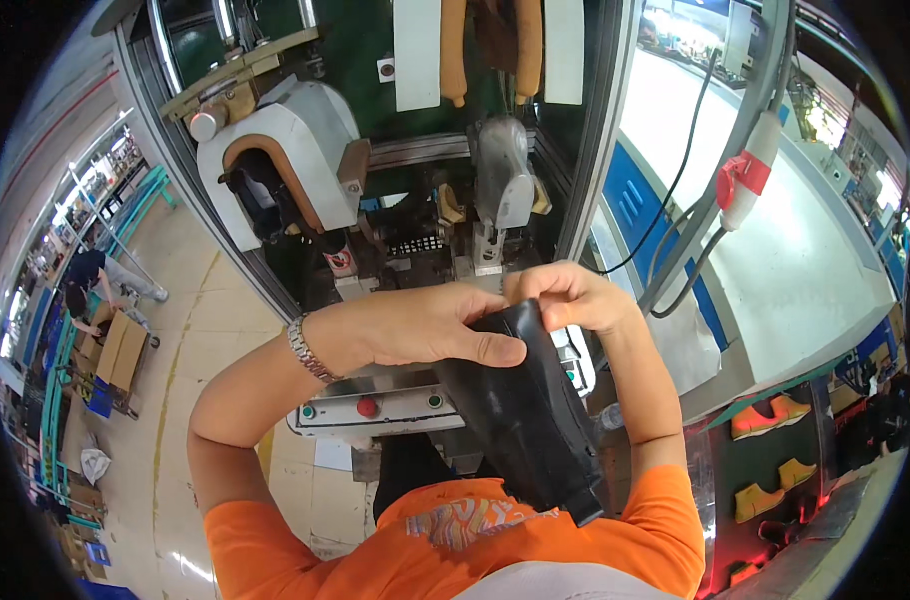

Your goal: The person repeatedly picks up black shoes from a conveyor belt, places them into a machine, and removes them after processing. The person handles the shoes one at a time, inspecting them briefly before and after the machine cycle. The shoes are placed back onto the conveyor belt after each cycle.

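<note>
My left hand (430,325) lies over the top end of a black boot piece (520,410). My thumb presses flat on its front, and my other fingers curl round the back, so I am squeezing it. My right hand (573,295) pinches the same top edge from the other side, with the fingers bent close together. The two hands almost touch each other.

The black boot piece is long and shiny. It hangs down from my hands toward my tummy, tilted a little, and its bottom end sits just over my orange shirt (455,545).

I have a silver watch (307,350) on my left wrist.

Right under my hands is a grey control panel (375,405) with a red button (367,406) and small green ones beside it. Behind my hands stands a big machine (285,160) with white and grey metal parts. Far off to my left, another person (87,280) bends over some cardboard boxes (120,350). To my right, orange and yellow shoes (770,415) sit on a shelf.
</note>
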{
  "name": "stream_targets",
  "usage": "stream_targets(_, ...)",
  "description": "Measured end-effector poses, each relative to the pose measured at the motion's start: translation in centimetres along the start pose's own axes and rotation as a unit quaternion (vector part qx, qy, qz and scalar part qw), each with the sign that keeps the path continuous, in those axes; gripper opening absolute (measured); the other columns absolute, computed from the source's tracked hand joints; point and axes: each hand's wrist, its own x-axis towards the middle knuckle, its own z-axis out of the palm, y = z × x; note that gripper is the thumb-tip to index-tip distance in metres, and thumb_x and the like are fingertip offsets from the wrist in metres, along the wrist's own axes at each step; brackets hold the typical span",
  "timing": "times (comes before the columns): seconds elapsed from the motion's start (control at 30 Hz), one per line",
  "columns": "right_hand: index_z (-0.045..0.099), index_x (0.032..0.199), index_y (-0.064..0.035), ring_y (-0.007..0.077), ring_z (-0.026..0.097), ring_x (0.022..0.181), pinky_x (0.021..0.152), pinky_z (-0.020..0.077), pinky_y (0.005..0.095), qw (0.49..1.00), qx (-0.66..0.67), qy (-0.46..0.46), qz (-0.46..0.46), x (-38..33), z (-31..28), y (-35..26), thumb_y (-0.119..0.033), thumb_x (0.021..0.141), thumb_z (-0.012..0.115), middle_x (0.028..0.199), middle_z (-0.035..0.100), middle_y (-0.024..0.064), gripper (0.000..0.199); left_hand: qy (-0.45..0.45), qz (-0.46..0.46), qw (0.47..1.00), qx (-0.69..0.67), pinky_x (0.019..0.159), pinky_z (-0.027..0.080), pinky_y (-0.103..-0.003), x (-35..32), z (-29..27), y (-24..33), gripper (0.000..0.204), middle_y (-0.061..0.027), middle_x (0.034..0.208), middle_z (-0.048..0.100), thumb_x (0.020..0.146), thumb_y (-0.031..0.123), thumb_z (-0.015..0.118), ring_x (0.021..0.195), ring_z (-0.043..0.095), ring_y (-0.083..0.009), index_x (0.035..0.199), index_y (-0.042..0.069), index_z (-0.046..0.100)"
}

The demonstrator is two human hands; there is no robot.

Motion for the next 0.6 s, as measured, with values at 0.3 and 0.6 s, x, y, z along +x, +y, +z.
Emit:
stream_targets(0.3, 0.061, 0.084, -0.0053, 0.0053, 0.054, 0.069, 0.063, 0.0428, 0.0189, 0.95, -0.08, 0.291, -0.081, 0.8, -3.4, -4.1, -0.01, 0.074, 0.069, 0.077, 0.058, -0.0022, 0.014, 0.168, 0.141, 0.961, 0.168, 0.065, 0.037, -0.019, -0.3, -6.8, 1.4, 0.018, 0.0052, 0.084, 0.049, 0.085, 0.016, 0.057, 0.075, 0.044, -0.0026, 0.096, 0.002, 0.052)
stream_targets(0.6, 0.062, 0.085, -0.0005, 0.0126, 0.061, 0.07, 0.065, 0.0489, 0.0231, 0.885, 0.037, 0.457, -0.088, 6.0, -11.5, -2.4, -0.007, 0.079, 0.064, 0.081, 0.064, 0.0069, 0.009, 0.431, 0.257, 0.856, -0.123, 0.068, 0.037, -0.018, 7.9, -12.7, -2.5, 0.026, 0.0074, 0.092, 0.057, 0.086, 0.017, 0.058, 0.08, 0.051, -0.004, 0.111, 0.012, 0.055)
